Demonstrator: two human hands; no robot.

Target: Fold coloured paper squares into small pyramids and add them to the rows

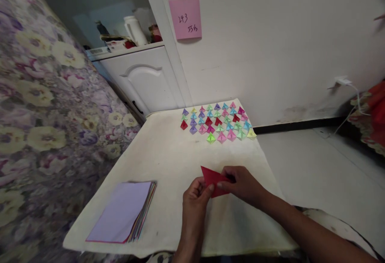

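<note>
A red sheet of paper (215,179), folded into a pointed shape, is held up over the near part of the table between both hands. My left hand (197,194) pinches its lower left side, the thumb lying across the front. At its right side, my right hand (237,183) grips the paper between thumb and bent fingers. Part of the paper is hidden behind the fingers. Farther back, several small folded paper pieces (221,136) in many colours stand in rows. To the left lies a stack of coloured paper (122,211) with a lilac sheet on top.
A cream cloth covers the table (168,150). Behind it are a white wall with a pink note (185,18) and a white cabinet (144,82) with a bottle on its shelf. A floral curtain (60,106) hangs along the left. A plugged-in charger (343,81) is at right.
</note>
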